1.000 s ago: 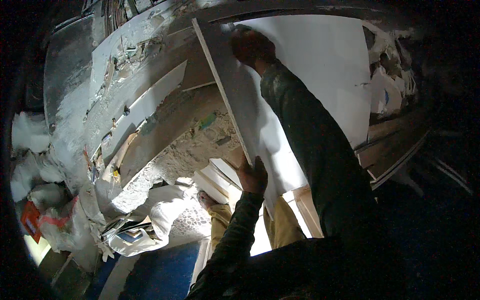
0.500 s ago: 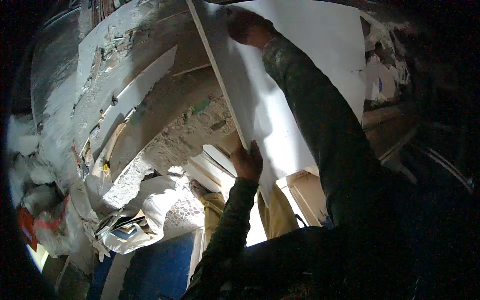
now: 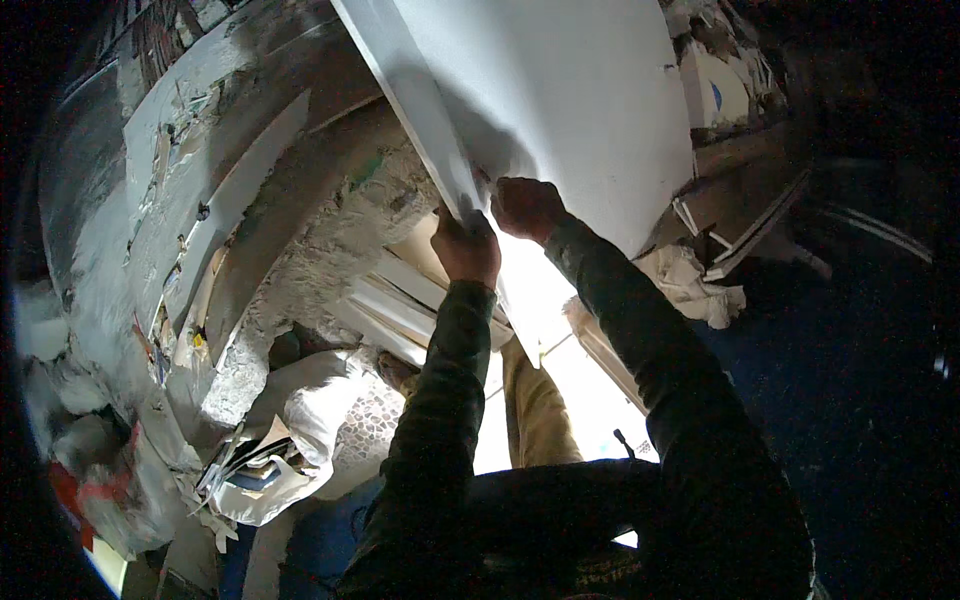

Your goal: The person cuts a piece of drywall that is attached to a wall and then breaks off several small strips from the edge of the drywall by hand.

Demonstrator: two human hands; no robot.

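A large white board (image 3: 590,110) slants upright in front of me, its surface brightly lit. Along its left side runs a long narrow white strip (image 3: 410,90), with a shadowed line between it and the wide sheet. My left hand (image 3: 466,248) is closed round the strip's lower left edge, thumb on the near face. Just right of it, my right hand (image 3: 528,208) is held as a fist close against the board. Whatever those fingers hold, if anything, is hidden. Below both hands, the board's lower end narrows to a corner near my trouser leg (image 3: 535,410).
Broken boards and rubble (image 3: 240,200) are piled at the left. A white sack (image 3: 315,425) with offcuts stands at lower left. Several pale strips (image 3: 390,310) lie under my left hand. Wooden pieces (image 3: 755,225) and a crumpled pale cloth or bag (image 3: 690,285) lie at right.
My right hand has come down from the board's top to beside my left hand. My left hand is slightly higher. A narrow strip now shows at an angle along the board's left side.
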